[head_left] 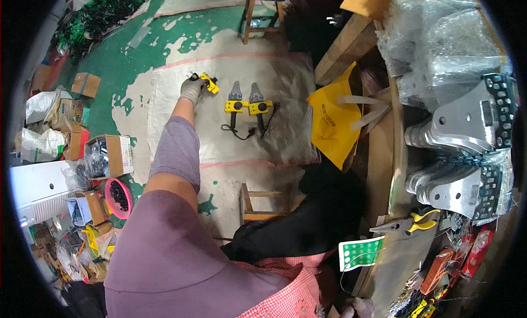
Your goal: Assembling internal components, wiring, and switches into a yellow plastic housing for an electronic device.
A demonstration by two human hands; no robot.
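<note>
Yellow tool on the floor mat, gripped by the gloved left hand; right hand barely visible, grip unclear.

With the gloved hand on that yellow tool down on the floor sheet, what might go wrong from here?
The left hand grips the yellow tool at full stretch, so the hold may slip. Two more yellow tools lie close by with loose black cords that might snag. A wooden stool stands near the person, a possible bump.
</note>
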